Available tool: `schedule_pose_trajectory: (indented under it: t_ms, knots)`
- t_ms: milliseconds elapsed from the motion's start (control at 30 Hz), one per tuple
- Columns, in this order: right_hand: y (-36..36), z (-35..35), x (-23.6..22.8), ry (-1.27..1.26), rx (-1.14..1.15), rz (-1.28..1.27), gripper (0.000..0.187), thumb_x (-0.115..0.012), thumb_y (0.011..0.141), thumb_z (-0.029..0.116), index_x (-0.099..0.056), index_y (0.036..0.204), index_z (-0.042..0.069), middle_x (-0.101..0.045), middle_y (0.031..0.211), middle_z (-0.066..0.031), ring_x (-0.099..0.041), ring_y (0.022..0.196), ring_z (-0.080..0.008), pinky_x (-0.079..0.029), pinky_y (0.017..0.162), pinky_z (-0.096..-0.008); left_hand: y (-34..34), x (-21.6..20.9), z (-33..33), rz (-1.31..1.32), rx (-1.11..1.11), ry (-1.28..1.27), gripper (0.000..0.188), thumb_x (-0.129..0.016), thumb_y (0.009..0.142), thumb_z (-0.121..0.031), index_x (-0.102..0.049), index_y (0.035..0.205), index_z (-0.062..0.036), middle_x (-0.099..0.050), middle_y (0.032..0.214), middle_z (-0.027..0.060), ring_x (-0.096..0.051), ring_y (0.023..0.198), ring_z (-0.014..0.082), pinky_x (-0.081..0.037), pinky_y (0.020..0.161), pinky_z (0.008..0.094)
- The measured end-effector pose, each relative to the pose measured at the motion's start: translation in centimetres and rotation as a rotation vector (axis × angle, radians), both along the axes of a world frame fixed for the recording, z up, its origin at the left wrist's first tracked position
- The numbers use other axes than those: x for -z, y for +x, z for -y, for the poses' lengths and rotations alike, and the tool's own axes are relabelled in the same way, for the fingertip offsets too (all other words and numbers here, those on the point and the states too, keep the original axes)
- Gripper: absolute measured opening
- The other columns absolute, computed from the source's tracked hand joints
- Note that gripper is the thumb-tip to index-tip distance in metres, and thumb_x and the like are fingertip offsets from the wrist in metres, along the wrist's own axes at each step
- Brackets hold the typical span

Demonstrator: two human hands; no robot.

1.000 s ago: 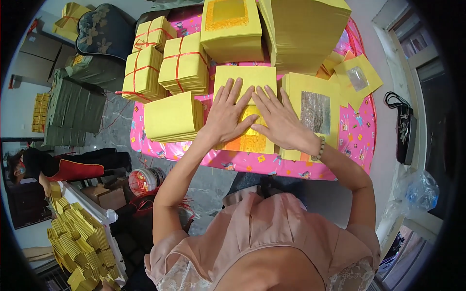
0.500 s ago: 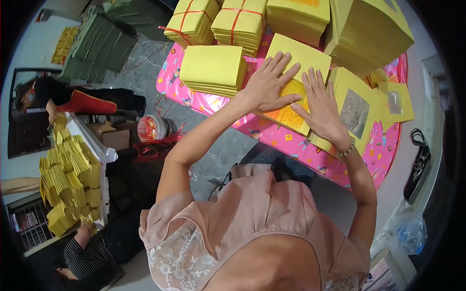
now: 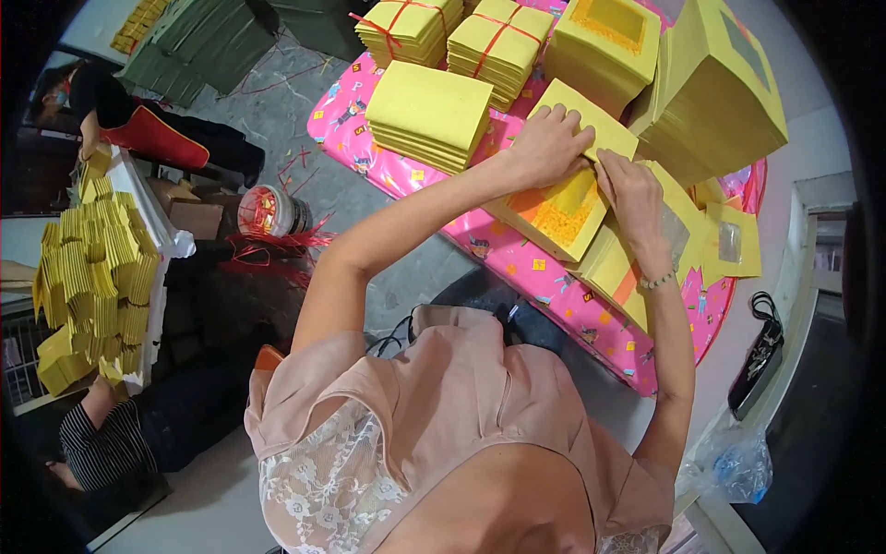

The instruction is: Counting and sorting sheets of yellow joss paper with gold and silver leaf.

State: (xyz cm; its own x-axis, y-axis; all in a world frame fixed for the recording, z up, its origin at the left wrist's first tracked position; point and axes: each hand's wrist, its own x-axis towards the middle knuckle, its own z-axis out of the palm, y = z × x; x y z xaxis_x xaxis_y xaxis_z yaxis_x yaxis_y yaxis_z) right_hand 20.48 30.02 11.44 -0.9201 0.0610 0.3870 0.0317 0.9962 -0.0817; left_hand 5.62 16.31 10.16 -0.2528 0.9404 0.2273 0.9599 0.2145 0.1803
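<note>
Well left of the left hand, yellow packets (image 3: 97, 277) crowd a side table, a co-worker (image 3: 166, 129) stands at its end, and a bucket (image 3: 263, 214) sits nearer. Just left of that hand, an untied pile (image 3: 429, 102) lies on the pink cloth (image 3: 563, 300), with two tied bundles (image 3: 496, 46) behind it. The left hand (image 3: 552, 148) has its fingers bunched and bent onto the yellow paper (image 3: 558, 217), which lies beneath both hands, plain part beyond them, printed part nearer the body; I cannot tell whether the thumb pinches it. The right hand (image 3: 632, 198), close beside the left, curls its fingertips onto the same paper, its hold likewise hidden. Working this well probably means pressing evenly with both hands and keeping the paper's edges square. Beneath the right wrist is a windowed stack (image 3: 609, 260); that forearm should stay light so nothing shifts. Farther right lie loose packets (image 3: 736, 242).
</note>
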Motion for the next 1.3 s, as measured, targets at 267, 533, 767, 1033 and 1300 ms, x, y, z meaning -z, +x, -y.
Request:
schedule_pose_trajectory:
  t_ms: [267,533,767,1033,1300]
  knots:
    - [1.3,2.7,-4.5,-0.008,0.003,-0.270,0.031,-0.069,0.091,0.016,-0.068,0.121,0.006,-0.069,0.121,-0.0111,-0.067,0.108,-0.0271,-0.053,0.089,-0.0374,-2.1,-1.4,2.9,-0.232,0.011,0.465,0.042,-0.059,0.085,-0.009,-0.059,0.127,-0.0078,-0.059,0.135,0.0124,-0.052,0.131,0.0309,-0.042,0.110,0.0448]
    - [5.1,2.9,-2.5,-0.230,0.122,-0.184,0.032,-0.068,0.092,0.014,-0.069,0.123,0.006,-0.066,0.128,-0.0131,-0.064,0.116,-0.0305,-0.051,0.096,-0.0391,-7.5,-0.6,15.0,-0.259,-0.283,0.430,0.059,-0.055,0.086,-0.001,-0.055,0.142,-0.0195,-0.058,0.139,0.0110,-0.052,0.131,0.0320,-0.039,0.111,0.0478]
    - [5.5,3.6,-1.7,-0.274,0.112,-0.065,0.026,-0.066,0.093,0.013,-0.070,0.118,0.005,-0.068,0.123,-0.0142,-0.064,0.115,-0.0328,-0.050,0.097,-0.0417,-9.3,3.7,18.5,-0.160,-0.270,0.182,0.065,-0.061,0.083,0.000,-0.054,0.143,-0.0246,-0.053,0.144,0.0103,-0.047,0.135,0.0344,-0.036,0.114,0.0513]
    - [4.9,5.1,-1.6,-0.313,0.035,-0.008,0.022,-0.066,0.092,0.012,-0.071,0.112,0.004,-0.068,0.121,-0.0140,-0.064,0.113,-0.0320,-0.051,0.095,-0.0416,-9.4,5.1,19.1,-0.062,-0.230,0.089,0.062,-0.060,0.085,-0.004,-0.053,0.143,-0.0237,-0.051,0.146,0.0111,-0.046,0.135,0.0349,-0.036,0.114,0.0513]
    - [4.7,5.9,-0.4,-0.287,-0.052,0.080,0.021,-0.066,0.092,0.012,-0.071,0.110,0.004,-0.068,0.117,-0.0121,-0.065,0.111,-0.0315,-0.051,0.094,-0.0414,-9.1,5.5,18.9,-0.136,-0.201,0.076,0.064,-0.063,0.084,-0.007,-0.051,0.144,-0.0236,-0.052,0.145,0.0092,-0.050,0.133,0.0331,-0.041,0.109,0.0488]
